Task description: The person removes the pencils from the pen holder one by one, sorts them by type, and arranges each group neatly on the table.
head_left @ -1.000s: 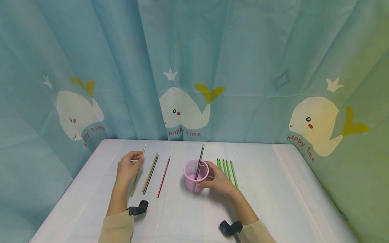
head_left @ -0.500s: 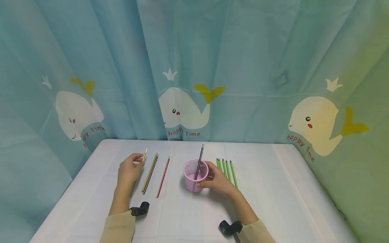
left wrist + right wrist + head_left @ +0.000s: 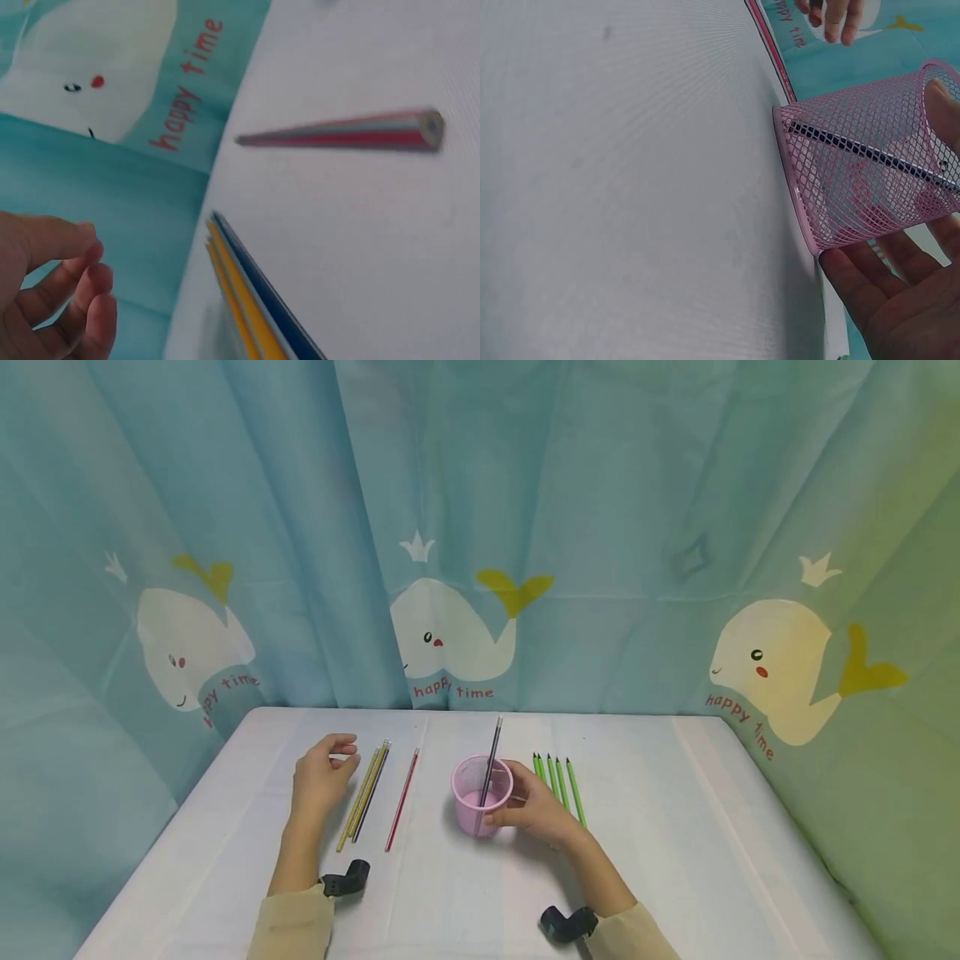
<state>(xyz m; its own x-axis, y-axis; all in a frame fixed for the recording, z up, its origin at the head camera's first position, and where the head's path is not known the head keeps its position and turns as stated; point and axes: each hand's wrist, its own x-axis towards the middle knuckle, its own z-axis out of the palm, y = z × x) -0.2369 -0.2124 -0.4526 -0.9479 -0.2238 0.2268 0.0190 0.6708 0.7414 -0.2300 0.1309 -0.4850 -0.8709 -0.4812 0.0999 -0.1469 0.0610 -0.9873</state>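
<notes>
My left hand [image 3: 317, 781] hovers with loosely bent fingers, holding nothing. Just to its right, two yellow pencils [image 3: 354, 817] and a dark blue pencil [image 3: 372, 800] lie side by side on the white table. A red striped pencil [image 3: 402, 802] lies apart, further right; the left wrist view shows its end [image 3: 429, 129]. My right hand [image 3: 542, 806] grips the side of a pink mesh pencil cup [image 3: 467, 820], thumb in front and fingers behind. The cup stands upright with one dark pencil [image 3: 493, 750] leaning in it, seen through the mesh in the right wrist view.
Several green pencils [image 3: 574, 789] lie right of the cup, partly hidden by the right hand. A blue curtain [image 3: 622, 543] with printed whales hangs behind the white table [image 3: 675, 827].
My left hand shifted a yellow pencil right, beside the other yellow and the dark blue one, and has let it go. The right hand and cup stay put.
</notes>
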